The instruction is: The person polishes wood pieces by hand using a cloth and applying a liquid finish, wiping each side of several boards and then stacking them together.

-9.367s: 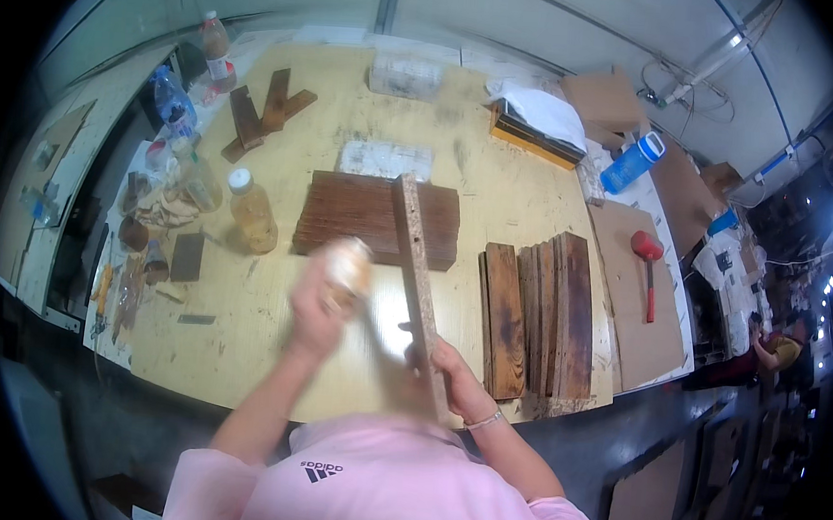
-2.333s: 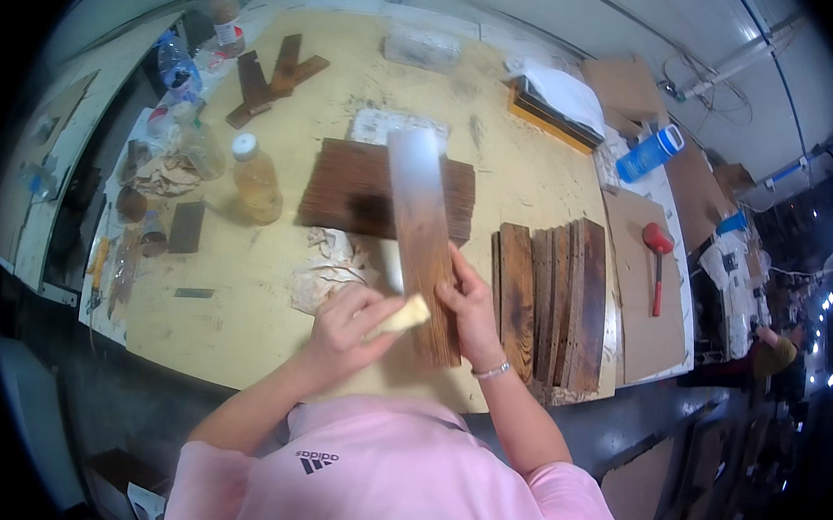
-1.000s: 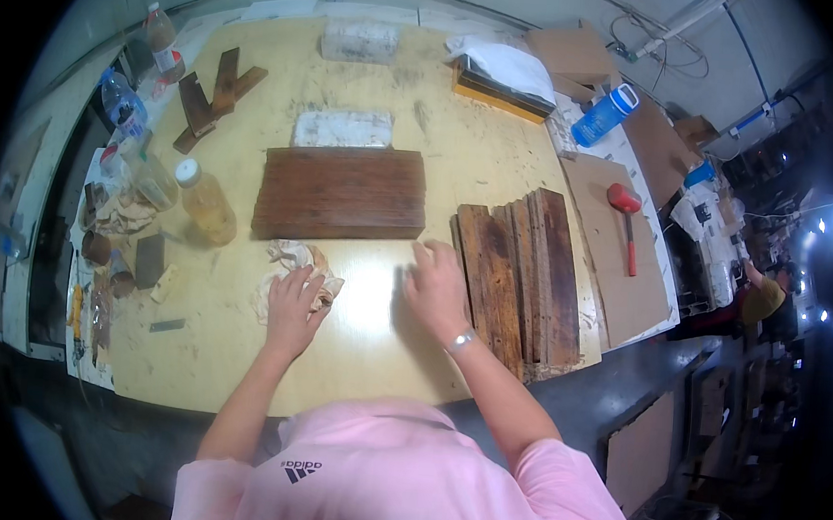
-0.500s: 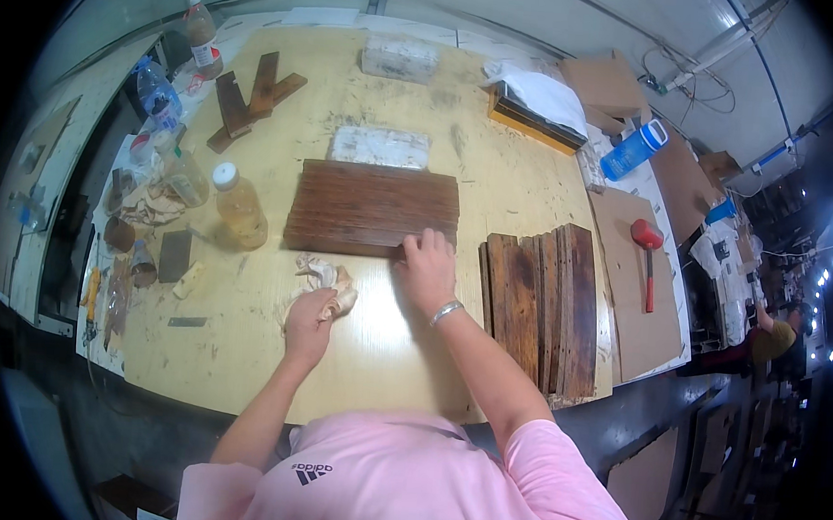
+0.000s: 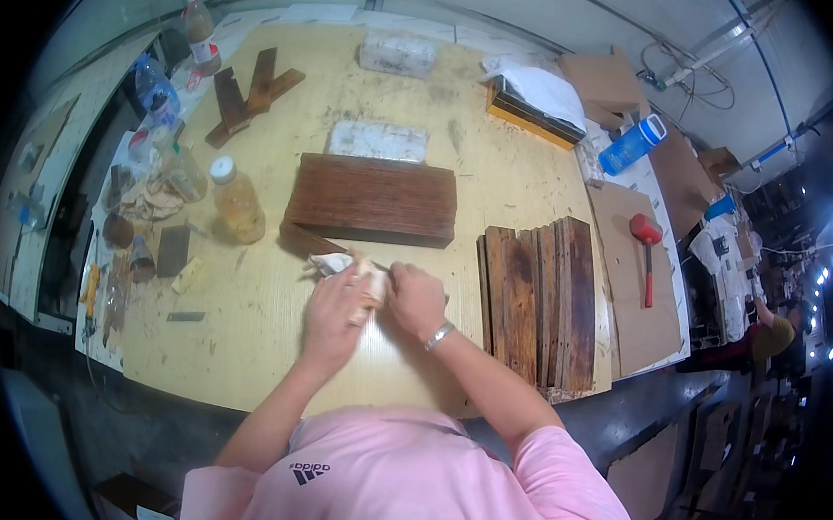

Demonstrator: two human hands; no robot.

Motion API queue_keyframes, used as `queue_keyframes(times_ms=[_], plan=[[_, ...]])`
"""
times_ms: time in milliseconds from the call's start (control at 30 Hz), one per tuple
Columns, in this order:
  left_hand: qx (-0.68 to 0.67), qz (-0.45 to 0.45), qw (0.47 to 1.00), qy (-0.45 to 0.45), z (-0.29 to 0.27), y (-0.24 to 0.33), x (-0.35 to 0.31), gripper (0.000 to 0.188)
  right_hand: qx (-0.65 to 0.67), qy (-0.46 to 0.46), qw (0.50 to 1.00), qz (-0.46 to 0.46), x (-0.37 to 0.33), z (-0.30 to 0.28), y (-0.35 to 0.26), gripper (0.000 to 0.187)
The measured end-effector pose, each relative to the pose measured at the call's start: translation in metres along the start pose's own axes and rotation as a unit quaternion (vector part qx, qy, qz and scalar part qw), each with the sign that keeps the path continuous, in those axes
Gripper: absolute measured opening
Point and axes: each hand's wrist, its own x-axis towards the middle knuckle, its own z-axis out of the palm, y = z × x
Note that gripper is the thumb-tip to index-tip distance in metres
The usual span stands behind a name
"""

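Observation:
A reddish-brown stack of wooden strips (image 5: 377,199) lies across the middle of the table. Just in front of it, one dark wooden strip (image 5: 305,240) sits at a slant, its left end near the stack's corner. My left hand (image 5: 332,317) is closed around a crumpled whitish cloth (image 5: 373,291), which rests against this strip and covers part of it. My right hand (image 5: 416,303), with a bracelet at the wrist, grips the strip's right end, mostly hidden by the fingers.
More dark boards (image 5: 540,301) lie at the right, near a red mallet (image 5: 646,245) on cardboard. A bottle of yellowish liquid (image 5: 237,206) stands left of the stack. Loose wood pieces (image 5: 245,107) and a white-wrapped block (image 5: 378,141) lie farther back.
My right hand has drawn a strip from the stack's front toward me. My left hand has moved right and forward, bringing the cloth onto that strip.

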Motion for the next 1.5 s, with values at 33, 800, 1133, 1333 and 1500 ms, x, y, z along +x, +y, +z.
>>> queue_keyframes(times_ms=[33,800,1133,1333,1500], plan=[[0.053,0.027,0.997,-0.047,0.003,0.009,-0.002,0.049,0.014,-0.039,0.999,0.017,-0.013,-0.011,-0.008,0.025],[-0.163,0.034,0.981,0.099,-0.001,0.000,0.086,0.033,0.806,-0.291,0.425,0.293,-0.131,-0.085,-0.037,0.058],[-0.212,0.048,0.976,0.007,0.013,0.036,0.050,0.040,0.803,-0.152,0.500,0.287,-0.074,-0.063,-0.007,0.055],[-0.336,0.060,0.920,-0.193,-0.011,0.039,-0.052,0.025,0.763,-0.058,0.612,0.201,-0.050,-0.073,0.035,0.053],[-0.307,-0.182,0.933,-0.042,-0.042,0.031,-0.023,0.041,0.810,-0.097,0.531,0.227,-0.048,-0.067,0.029,0.056]])
